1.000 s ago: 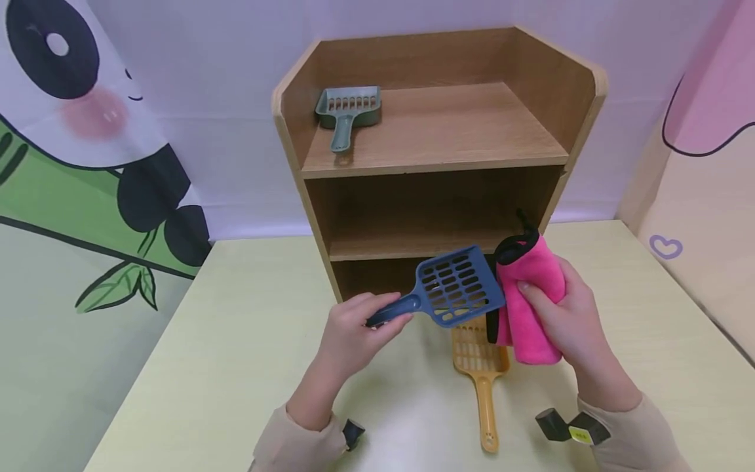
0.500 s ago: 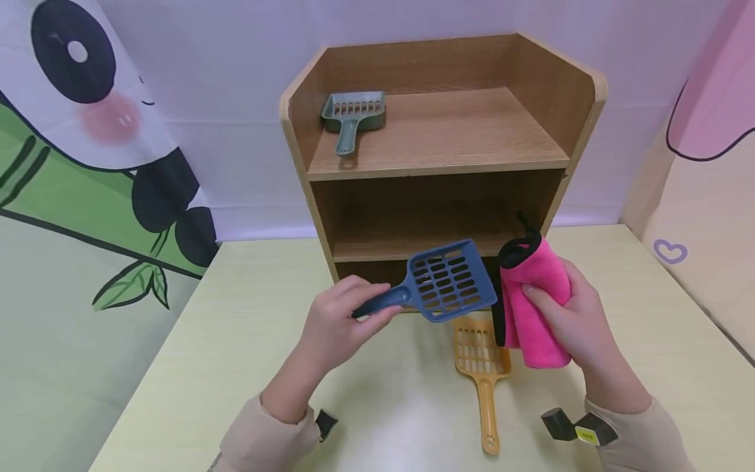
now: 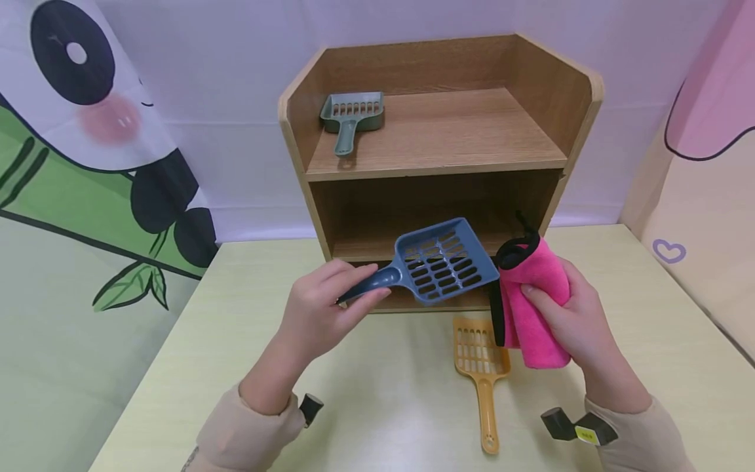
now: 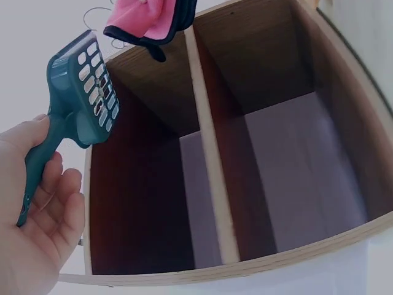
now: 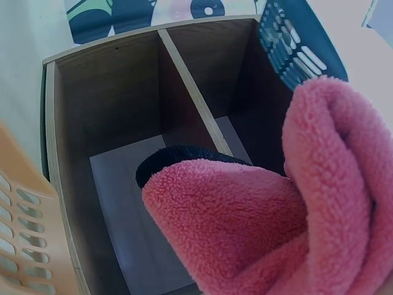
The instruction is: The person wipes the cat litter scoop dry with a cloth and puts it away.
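Where the bench [image 3: 177,367] carries a wooden shelf unit [image 3: 436,141], we see the left grip [image 3: 312,314] pinching a blue scoop [image 3: 404,272] aloft by its handle, seemingly to leave its slotted head uncovered just beside the pink cloth [image 3: 531,331], which the right grip [image 3: 578,314] curls round, likely for firmness. A yellow scoop [image 3: 483,378] lies below; a grey-green scoop [image 3: 348,124] sits on the top shelf. We cannot read the tiny yellow label [image 3: 586,434].

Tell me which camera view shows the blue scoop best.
The head view shows the blue scoop best: its slotted face is turned broadly to the camera, with nothing in front of it. The left wrist view shows that face narrowed, at a steep slant; the right wrist view catches only part, cut off at the top edge.
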Demonstrator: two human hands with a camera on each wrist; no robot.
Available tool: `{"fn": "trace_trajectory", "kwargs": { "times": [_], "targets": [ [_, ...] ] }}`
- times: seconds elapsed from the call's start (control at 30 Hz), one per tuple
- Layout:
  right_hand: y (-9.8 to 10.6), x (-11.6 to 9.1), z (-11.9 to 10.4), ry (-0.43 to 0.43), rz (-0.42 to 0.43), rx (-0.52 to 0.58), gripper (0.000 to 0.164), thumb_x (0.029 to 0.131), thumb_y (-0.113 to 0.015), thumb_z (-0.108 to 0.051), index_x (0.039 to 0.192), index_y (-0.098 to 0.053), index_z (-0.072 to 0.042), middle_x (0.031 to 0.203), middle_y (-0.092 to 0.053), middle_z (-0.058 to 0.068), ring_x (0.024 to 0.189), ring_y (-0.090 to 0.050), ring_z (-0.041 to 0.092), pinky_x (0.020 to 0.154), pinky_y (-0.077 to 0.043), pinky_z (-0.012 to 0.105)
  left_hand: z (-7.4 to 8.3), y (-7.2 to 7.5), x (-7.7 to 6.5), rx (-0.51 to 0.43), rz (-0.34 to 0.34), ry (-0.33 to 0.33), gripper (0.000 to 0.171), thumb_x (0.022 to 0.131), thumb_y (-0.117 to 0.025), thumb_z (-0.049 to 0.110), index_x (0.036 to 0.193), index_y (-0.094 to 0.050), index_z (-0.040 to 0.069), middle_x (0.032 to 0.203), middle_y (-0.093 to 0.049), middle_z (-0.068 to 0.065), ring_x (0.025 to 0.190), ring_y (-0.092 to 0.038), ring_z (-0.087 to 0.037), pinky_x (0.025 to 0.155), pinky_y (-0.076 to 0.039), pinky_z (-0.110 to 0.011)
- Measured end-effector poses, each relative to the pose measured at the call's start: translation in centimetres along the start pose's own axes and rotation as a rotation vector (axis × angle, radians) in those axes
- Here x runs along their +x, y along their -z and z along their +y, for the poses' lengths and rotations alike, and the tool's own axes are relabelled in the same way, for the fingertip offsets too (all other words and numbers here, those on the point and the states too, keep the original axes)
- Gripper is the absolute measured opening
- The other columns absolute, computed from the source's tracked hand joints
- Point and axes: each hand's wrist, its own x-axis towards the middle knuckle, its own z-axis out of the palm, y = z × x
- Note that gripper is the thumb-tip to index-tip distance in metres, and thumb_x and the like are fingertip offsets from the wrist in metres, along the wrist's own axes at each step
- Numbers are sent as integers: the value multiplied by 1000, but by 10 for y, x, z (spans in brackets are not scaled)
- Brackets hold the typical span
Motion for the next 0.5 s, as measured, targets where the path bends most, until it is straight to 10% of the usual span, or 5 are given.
{"fn": "trace_trajectory", "kwargs": {
  "times": [0.5],
  "targets": [
    [-3,-1,-3,-4,-28,37,52,91,-61,-29,136,-38,-15,119,-48,0,98,-54,15,66,-55,28,3,18,56,92,130,-100,43,87,-65,37,92,-72,-5,72,-68,-14,60,-61,-20,52,-50,-27]
  ]
}}
